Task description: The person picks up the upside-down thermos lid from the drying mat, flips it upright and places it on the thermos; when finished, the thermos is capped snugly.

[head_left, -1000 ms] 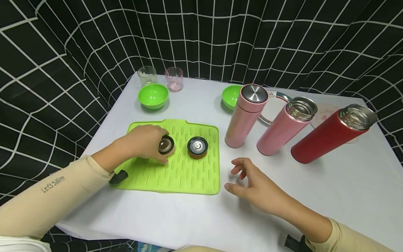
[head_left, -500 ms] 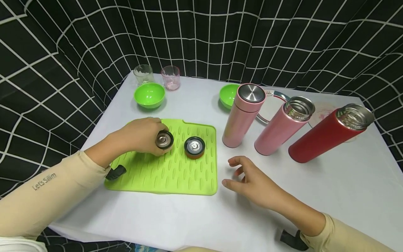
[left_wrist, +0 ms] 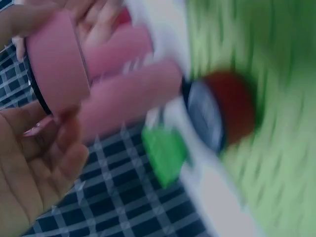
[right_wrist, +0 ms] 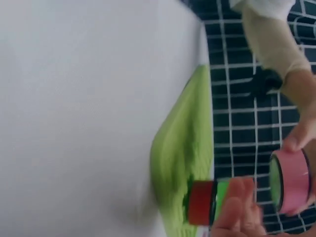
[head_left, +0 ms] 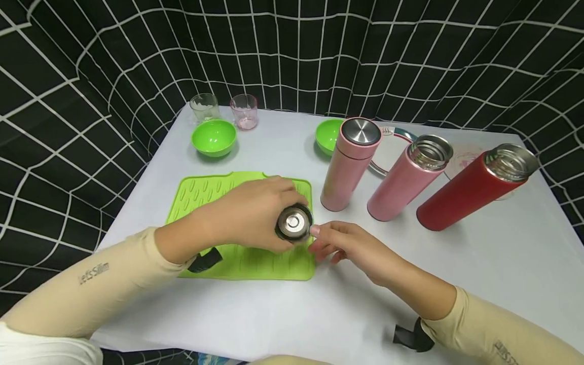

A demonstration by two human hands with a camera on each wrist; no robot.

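Left hand (head_left: 255,215) grips the pink lid (head_left: 294,223), lifted above the green mat's (head_left: 205,190) near right corner. Right hand (head_left: 349,246) loose, fingertips at the lid. Risk: a fumbled handover drops it onto the red lid (left_wrist: 224,111) below.

Beige lettered sleeves (head_left: 91,289), black wrist straps (head_left: 205,259).

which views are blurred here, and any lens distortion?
Head view: sharp, even light; wide-angle bending shows in the curved backdrop grid, and the flasks lean outward. Left wrist view: heavy motion smear, pink lid and red lid only soft blobs. Right wrist view: milder blur, green mat edges soft.
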